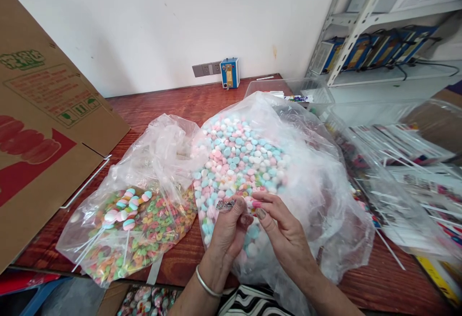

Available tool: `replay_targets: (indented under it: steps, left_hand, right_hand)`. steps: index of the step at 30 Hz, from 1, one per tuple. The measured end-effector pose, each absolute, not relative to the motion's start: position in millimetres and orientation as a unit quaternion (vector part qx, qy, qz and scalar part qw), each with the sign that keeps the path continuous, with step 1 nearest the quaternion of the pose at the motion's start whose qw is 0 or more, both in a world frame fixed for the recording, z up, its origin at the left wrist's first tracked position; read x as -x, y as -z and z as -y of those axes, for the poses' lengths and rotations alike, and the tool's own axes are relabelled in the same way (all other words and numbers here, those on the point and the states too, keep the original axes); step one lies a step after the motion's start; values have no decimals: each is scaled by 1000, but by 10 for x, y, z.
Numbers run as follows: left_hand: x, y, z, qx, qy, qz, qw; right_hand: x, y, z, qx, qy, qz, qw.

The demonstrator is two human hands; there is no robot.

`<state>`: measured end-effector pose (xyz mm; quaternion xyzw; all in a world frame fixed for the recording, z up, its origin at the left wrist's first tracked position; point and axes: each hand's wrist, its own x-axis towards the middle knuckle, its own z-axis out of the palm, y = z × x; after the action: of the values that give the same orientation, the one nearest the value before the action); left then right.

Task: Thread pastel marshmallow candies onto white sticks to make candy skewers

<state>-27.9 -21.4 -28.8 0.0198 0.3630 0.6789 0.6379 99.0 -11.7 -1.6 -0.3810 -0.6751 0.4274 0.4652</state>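
Note:
My left hand (231,227) is closed, thumb against fingers, with a small dark-and-silver patterned piece (224,205) sticking out at its left. Opposite it, my right hand (287,232) pinches a small pink-and-white piece (254,204) between thumb and fingers. The two hands almost meet at this piece, and fingers hide most of it. Both are over a large clear plastic bag (317,200) full of pink, blue and white marshmallows (234,152). A few ring-shaped gummies show among the marshmallows near my fingers.
Left lies a clear bag (169,147) of coloured ring gummies (162,229), with marshmallow sticks (122,210) on top. A cardboard box (46,128) stands far left. Clear plastic bins (378,181) with white sticks and packets are at right. A blue device (230,73) stands by the wall.

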Motion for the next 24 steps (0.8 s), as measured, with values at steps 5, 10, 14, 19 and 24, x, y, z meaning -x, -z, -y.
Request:
replay_targets:
  steps: [5, 10, 14, 19, 24]
  left_hand:
    - [305, 321, 202, 52, -661, -285, 693]
    - [369, 263, 265, 51, -673, -260, 690]
    - [618, 112, 528, -7, -713, -265, 650]
    - [1145, -83, 1145, -74, -786, -290, 541]
    - [1636, 35, 1821, -104, -861, -271, 417]
  right_hand:
    - [-996, -158, 162, 374, -355, 711, 478]
    - [-1041, -352, 154, 361, -342, 733, 463]
    - [-975, -509, -1, 320, -306, 786, 431]
    - [-187, -570, -129, 235, -407, 841, 269]
    - [1086, -399, 236, 179, -766, 616, 36]
